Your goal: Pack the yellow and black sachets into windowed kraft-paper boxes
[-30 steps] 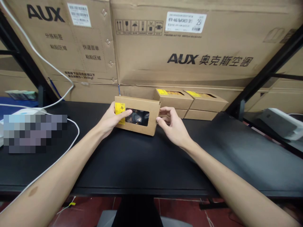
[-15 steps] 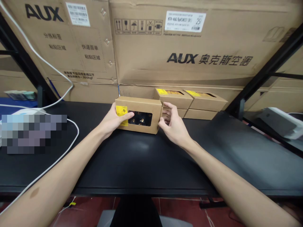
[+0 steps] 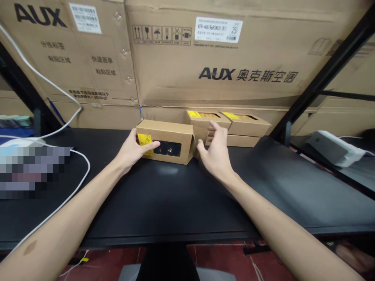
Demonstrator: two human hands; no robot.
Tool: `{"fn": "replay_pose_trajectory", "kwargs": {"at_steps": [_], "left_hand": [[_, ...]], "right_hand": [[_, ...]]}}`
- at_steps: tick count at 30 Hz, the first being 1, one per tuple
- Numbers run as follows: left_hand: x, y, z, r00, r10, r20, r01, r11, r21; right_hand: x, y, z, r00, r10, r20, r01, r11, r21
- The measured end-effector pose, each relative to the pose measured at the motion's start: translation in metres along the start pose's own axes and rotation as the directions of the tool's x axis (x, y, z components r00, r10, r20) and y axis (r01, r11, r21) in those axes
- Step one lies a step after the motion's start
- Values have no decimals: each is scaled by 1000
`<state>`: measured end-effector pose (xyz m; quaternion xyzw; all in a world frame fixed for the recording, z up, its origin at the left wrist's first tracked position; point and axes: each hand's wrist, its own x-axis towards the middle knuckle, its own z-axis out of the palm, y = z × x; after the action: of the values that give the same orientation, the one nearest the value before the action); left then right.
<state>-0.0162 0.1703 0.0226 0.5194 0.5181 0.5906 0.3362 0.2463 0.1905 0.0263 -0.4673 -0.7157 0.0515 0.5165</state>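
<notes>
A brown cardboard box [image 3: 166, 130] with a dark window and a yellow label stands on its long side on the black table. My left hand [image 3: 130, 150] grips its left end, thumb across the front beside the window. Small shiny dark items show through the window, too unclear to name. The box's right end flap [image 3: 199, 136] stands swung out. My right hand [image 3: 218, 150] is beside that flap with fingers apart and curved, the thumb close to it; whether it touches is unclear.
Similar brown boxes [image 3: 241, 127] with yellow labels are stacked behind, at the right. Large AUX cartons [image 3: 164, 82] form a wall at the back. A white cable [image 3: 84, 171] runs along the left of the black table [image 3: 175, 203]. Black metal frame bars [image 3: 316, 89] slant at both sides.
The right end flap of the box has opened outward. My right hand's fingers have spread and moved off the box end. My left hand keeps its grip; the view has shifted slightly.
</notes>
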Motion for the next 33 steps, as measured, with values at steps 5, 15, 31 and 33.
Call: {"fn": "replay_pose_trajectory", "kwargs": {"at_steps": [5, 15, 31, 33], "left_hand": [[3, -2, 1, 1000, -7, -27, 8, 1000, 26], [4, 2, -12, 995, -60, 82, 52, 994, 91], [-1, -1, -7, 983, -36, 178, 7, 986, 165], [-1, -1, -6, 984, -32, 177, 1, 985, 173]], "right_hand": [[-2, -9, -7, 982, -188, -17, 187, 980, -61], [-4, -12, -4, 946, 157, 284, -156, 987, -27], [-1, -5, -1, 931, 193, 311, -207, 978, 12], [0, -3, -1, 933, 178, 312, -190, 982, 7]]}}
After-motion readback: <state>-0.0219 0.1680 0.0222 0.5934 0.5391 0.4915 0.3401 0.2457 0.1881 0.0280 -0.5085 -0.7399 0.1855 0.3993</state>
